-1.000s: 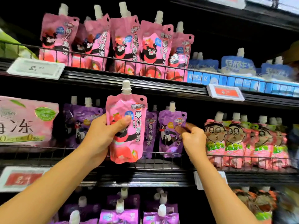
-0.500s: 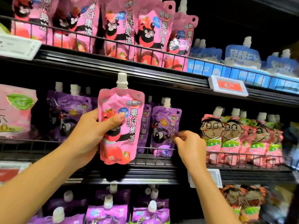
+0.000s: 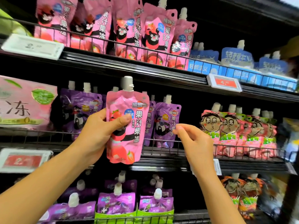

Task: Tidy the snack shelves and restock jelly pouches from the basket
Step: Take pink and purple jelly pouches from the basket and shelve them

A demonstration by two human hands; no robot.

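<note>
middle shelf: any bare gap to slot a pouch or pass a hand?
Dark gap between the purple pouch and the cartoon-face pouches, above the right hand. Left of it purple pouches crowd together; top-shelf pink pouches are packed tight.

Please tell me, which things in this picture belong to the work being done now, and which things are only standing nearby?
In the job:
- pink jelly pouch, gripped by the left hand
- purple pouch on the middle shelf, at the fingertips of the right hand
- pink pouches on the top shelf

Only nearby:
- blue pouches
- cartoon-face pouches
- price tag
</note>
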